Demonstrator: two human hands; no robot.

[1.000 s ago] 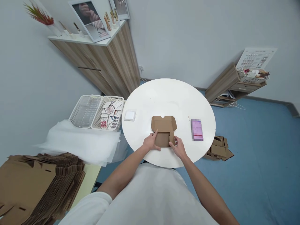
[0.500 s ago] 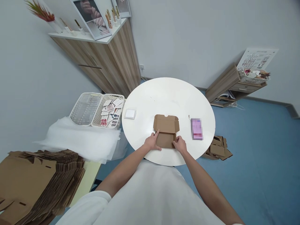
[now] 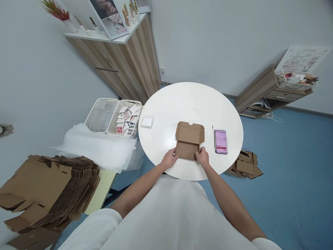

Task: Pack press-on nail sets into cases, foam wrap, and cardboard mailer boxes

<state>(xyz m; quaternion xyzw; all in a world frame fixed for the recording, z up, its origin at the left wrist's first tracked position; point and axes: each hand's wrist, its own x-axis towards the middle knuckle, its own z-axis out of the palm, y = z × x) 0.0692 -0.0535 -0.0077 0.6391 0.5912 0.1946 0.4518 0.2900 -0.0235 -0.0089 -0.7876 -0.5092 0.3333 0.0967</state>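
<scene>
A small brown cardboard box (image 3: 187, 146) with its lid folded back sits near the front edge of a round white table (image 3: 191, 100). My left hand (image 3: 169, 160) grips the box's near left corner, fingers curled against its side. My right hand (image 3: 202, 157) grips the near right corner in the same way. A pink packet (image 3: 220, 141) lies flat on the table just right of the box. A small white square pad (image 3: 147, 122) rests at the table's left edge.
Left of the table stand two white baskets (image 3: 100, 118), one holding several small cards (image 3: 126, 118), on white foam sheets (image 3: 96, 149). A stack of flat cardboard blanks (image 3: 49, 187) lies at lower left. Folded cardboard pieces (image 3: 244, 167) lie on the blue floor. Wooden cabinets (image 3: 125, 59) line the walls.
Both hands slid from the box's side flaps to its near corners. The side walls now stand folded up. The view shifted slightly to the left.
</scene>
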